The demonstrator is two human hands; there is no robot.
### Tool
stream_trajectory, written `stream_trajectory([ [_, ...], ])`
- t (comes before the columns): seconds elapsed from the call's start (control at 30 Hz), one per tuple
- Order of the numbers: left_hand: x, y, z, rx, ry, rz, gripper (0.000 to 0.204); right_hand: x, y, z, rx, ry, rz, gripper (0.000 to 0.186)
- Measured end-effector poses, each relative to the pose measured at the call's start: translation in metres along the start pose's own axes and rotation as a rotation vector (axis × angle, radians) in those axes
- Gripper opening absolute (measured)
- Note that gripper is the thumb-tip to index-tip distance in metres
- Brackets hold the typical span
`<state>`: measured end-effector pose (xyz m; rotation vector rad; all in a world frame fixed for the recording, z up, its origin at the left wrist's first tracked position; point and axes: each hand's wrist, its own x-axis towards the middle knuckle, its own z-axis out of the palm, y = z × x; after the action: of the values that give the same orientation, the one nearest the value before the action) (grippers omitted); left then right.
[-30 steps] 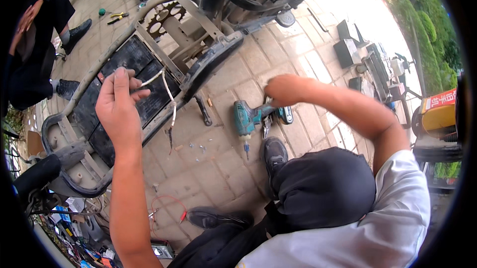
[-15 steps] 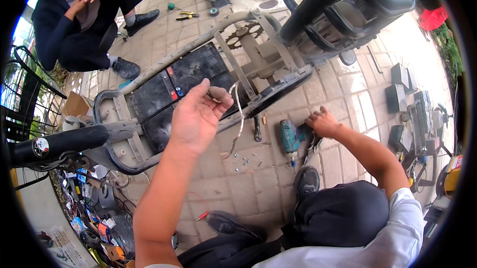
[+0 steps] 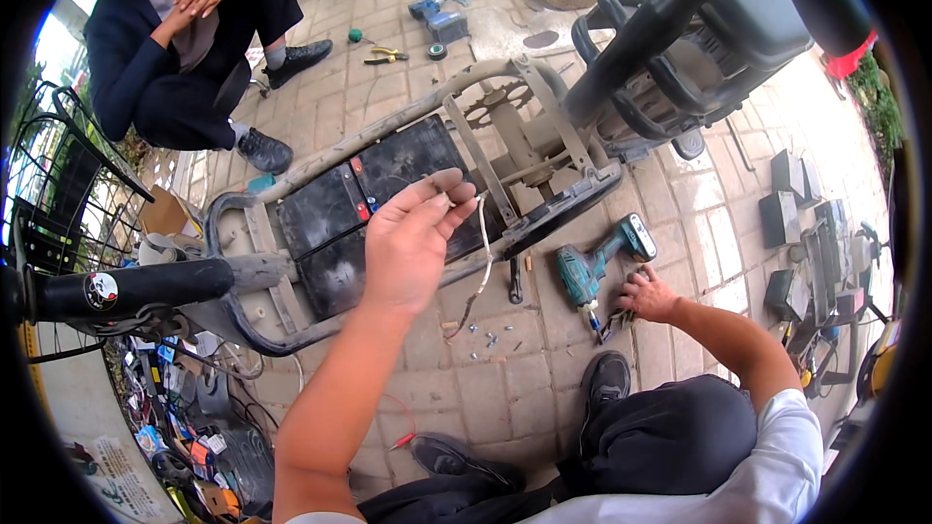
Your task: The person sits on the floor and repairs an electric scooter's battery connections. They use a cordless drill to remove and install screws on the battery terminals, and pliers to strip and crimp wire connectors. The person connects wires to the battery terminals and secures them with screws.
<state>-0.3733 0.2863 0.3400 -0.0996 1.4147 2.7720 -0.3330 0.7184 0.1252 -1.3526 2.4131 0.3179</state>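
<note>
My left hand (image 3: 413, 247) is raised over the battery tray of an upturned vehicle frame (image 3: 456, 87). Its thumb and fingers are pinched together, with a tiny pale spot between the tips that I cannot make out. Beside those fingertips hangs a whitish wire (image 3: 486, 252) with a dark lower end. Low over the paving, my right hand (image 3: 649, 295) has its fingers curled at the end of a dark plier-like tool (image 3: 612, 327), partly covering it. A teal cordless drill (image 3: 580, 276) lies just left of that hand, its battery end toward the upper right.
Black batteries (image 3: 335, 276) fill the frame's tray. Small screws (image 3: 492, 338) and a dark wrench-like tool (image 3: 515, 281) lie on the paving. Across from me sits a person (image 3: 184, 48) with clasped hands. Blue-grey tool (image 3: 442, 19) and yellow-handled pliers (image 3: 386, 56) lie beyond; clutter (image 3: 209, 427) covers the lower left.
My right hand has come off the drill's battery end and moved down to the plier-like tool, uncovering the drill's handle. My left fingers have drawn closer together. The whole view has shifted slightly.
</note>
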Motion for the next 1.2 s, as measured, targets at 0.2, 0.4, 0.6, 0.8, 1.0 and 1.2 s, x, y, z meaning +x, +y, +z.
stream_trajectory([
  [0.2, 0.001, -0.001, 0.001, -0.025, 0.022, 0.005, 0.018, -0.054, -0.004, 0.005, 0.448, 0.026, 0.327, 0.038],
  [0.4, 0.002, -0.003, 0.0, 0.123, 0.069, 0.007, 0.013, -0.093, -0.031, -0.096, 0.869, 0.353, 0.916, 0.044],
  [0.6, 0.002, -0.005, 0.016, 0.345, 0.1, 0.01, 0.015, -0.015, -0.014, -0.286, 0.687, 0.601, 0.282, 0.015],
  [0.8, -0.003, -0.004, 0.02, 0.449, 0.118, 0.043, 0.017, 0.039, -0.011, -0.337, 0.03, 0.633, 0.215, 0.014],
  [1.0, -0.01, -0.008, 0.013, 0.643, 0.125, 0.057, 0.017, 0.053, -0.012, -0.327, -0.03, 0.659, 0.21, 0.009],
  [1.2, -0.009, -0.012, 0.013, 0.692, 0.123, 0.119, 0.019, 0.05, -0.015, -0.328, -0.107, 0.673, 0.214, 0.009],
])
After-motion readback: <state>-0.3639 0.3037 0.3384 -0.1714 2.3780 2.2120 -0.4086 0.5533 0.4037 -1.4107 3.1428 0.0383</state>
